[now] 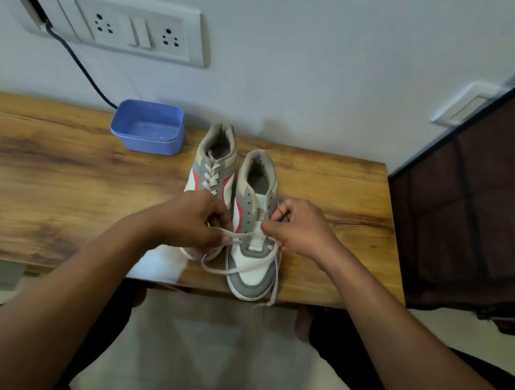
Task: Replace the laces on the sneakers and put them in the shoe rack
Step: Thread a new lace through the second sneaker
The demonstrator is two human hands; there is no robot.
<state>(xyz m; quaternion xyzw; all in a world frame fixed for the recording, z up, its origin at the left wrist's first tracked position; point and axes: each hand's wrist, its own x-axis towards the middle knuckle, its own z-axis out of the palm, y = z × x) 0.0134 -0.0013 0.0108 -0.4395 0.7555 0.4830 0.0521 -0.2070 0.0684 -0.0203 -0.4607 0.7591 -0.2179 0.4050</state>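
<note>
Pair of grey, white and red sneakers on a wooden table (63, 176), heels to the wall, toes toward the near edge. Already laced up: the left-side sneaker (215, 165), parked a bit further back, toe hidden behind a hand. Closer in, the right-side sneaker (250, 272), toe right at the table edge, upper eyelets bare. Only one white lace (236, 270) on that one, run through down by the toe, looping loose across the toe cap, one frayed end hanging off the table edge.

Tight curl on the left hand (195, 220), pinching a stretch of the lace just left of the shoe. Same deal with the right hand (300, 227) on the other side, fingers curled in, thumb and forefinger nipping the lace right beside the eyelets. Both hard up against the right-side sneaker.

Back by the wall, a blue plastic tub (148, 127), near the laced shoe's heel but not touching. Behind the tub, a black cable (80, 64) dropping from a white socket panel (133, 30). Off to the right of the table, a dark fabric cabinet (485, 201).
</note>
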